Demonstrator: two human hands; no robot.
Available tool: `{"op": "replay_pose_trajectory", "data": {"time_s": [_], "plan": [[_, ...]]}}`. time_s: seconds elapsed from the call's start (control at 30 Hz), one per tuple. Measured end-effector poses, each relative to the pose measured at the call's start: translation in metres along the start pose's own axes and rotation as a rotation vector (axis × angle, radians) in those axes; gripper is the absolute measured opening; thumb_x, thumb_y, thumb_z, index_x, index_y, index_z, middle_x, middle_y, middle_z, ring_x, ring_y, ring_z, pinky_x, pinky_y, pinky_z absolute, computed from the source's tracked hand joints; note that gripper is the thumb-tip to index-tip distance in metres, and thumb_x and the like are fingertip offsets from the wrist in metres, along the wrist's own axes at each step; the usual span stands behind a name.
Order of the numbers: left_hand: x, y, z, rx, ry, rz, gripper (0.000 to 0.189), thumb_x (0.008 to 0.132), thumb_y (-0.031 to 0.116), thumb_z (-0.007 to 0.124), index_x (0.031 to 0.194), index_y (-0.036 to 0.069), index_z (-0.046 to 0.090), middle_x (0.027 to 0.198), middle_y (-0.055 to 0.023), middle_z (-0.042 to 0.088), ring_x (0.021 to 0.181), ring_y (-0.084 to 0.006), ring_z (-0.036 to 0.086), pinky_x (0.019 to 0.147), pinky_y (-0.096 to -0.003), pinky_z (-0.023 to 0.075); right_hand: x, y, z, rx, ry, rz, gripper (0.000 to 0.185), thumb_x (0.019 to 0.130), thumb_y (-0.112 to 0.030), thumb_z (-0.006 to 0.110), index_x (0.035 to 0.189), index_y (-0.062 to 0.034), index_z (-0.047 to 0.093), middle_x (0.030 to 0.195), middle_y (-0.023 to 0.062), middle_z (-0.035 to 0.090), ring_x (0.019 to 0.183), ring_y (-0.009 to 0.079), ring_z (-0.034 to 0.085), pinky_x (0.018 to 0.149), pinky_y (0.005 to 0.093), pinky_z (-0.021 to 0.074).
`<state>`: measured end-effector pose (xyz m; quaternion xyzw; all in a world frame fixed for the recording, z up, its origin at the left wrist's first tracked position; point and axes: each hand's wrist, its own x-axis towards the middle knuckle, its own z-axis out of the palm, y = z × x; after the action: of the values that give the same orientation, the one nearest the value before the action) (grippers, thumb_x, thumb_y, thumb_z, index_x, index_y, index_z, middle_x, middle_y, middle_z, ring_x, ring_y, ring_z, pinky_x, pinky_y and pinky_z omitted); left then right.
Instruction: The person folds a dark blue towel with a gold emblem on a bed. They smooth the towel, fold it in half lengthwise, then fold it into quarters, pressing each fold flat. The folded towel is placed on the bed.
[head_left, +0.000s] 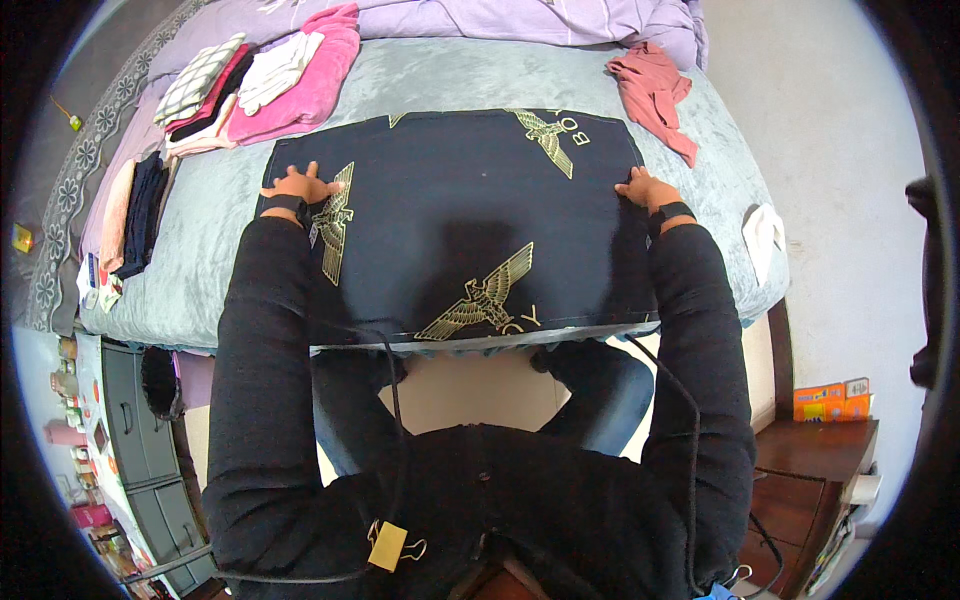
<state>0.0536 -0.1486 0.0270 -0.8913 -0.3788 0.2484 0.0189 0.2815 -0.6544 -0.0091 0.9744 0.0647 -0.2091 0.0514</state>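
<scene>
A black cloth (480, 202) printed with gold eagles and letters lies spread flat in front of me, its near edge along the edge of the bed (420, 71). My left hand (300, 185) rests on the cloth's left side with fingers spread, beside one of the eagles. At the opposite side, my right hand (645, 187) touches the cloth's right edge. Neither hand grips anything that I can see. Each wrist wears a black band.
Folded clothes (199, 82) and a pink fleece (315, 75) lie at the far left. Nearer stand dark and peach folded garments (139, 217). A crumpled rose garment (654, 97) and a white cloth (763, 236) lie right. Two cabinets, grey (139, 420) and brown (814, 450), flank me. Cables hang by my arms.
</scene>
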Motion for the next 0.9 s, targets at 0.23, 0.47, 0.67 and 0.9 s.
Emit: {"op": "replay_pose_trajectory", "data": {"time_s": [0.23, 0.47, 0.67, 0.9], "plan": [[-0.014, 0.130, -0.020, 0.212, 0.367, 0.853, 0.057, 0.092, 0.050, 0.039, 0.140, 0.019, 0.035, 0.149, -0.0083, 0.024, 0.137, -0.0297, 0.023, 0.103, -0.0634, 0.0197, 0.000, -0.165, -0.023, 0.044, 0.286, -0.752, 0.065, 0.086, -0.044, 0.053, 0.140, -0.0150, 0.033, 0.147, 0.0104, 0.029, 0.133, 0.0344, 0.032, 0.104, 0.0547, 0.0301], [-0.003, 0.165, 0.000, 0.059, 0.071, 0.702, 0.074, 0.085, 0.068, 0.035, 0.147, 0.035, 0.010, 0.155, -0.0013, -0.001, 0.142, -0.0305, 0.002, 0.105, -0.0677, 0.0079, 0.029, -0.169, -0.001, -0.017, 0.033, -0.735, 0.070, 0.089, -0.042, 0.053, 0.146, -0.0134, 0.022, 0.152, 0.0142, 0.017, 0.138, 0.0328, 0.020, 0.112, 0.0420, 0.0217], [0.056, 0.057, 0.003, -0.075, 0.134, 0.385, 0.084, 0.077, 0.075, 0.041, 0.146, 0.034, 0.016, 0.155, -0.0008, 0.006, 0.142, -0.0284, 0.007, 0.103, -0.0674, 0.0163, 0.058, -0.035, -0.015, -0.052, 0.060, -0.361, 0.068, 0.086, -0.047, 0.054, 0.140, -0.0112, 0.033, 0.147, 0.0130, 0.029, 0.132, 0.0342, 0.033, 0.106, 0.0444, 0.0322], [0.048, 0.039, -0.019, -0.057, 0.262, -0.031, 0.086, 0.076, 0.073, 0.047, 0.143, 0.021, 0.030, 0.151, -0.0141, 0.019, 0.136, -0.0385, 0.024, 0.103, -0.0646, 0.0178, 0.054, -0.063, -0.042, -0.058, 0.320, -0.405, 0.061, 0.081, -0.040, 0.061, 0.131, -0.0102, 0.045, 0.134, 0.0172, 0.046, 0.122, 0.0360, 0.045, 0.101, 0.0448, 0.0380]]}}
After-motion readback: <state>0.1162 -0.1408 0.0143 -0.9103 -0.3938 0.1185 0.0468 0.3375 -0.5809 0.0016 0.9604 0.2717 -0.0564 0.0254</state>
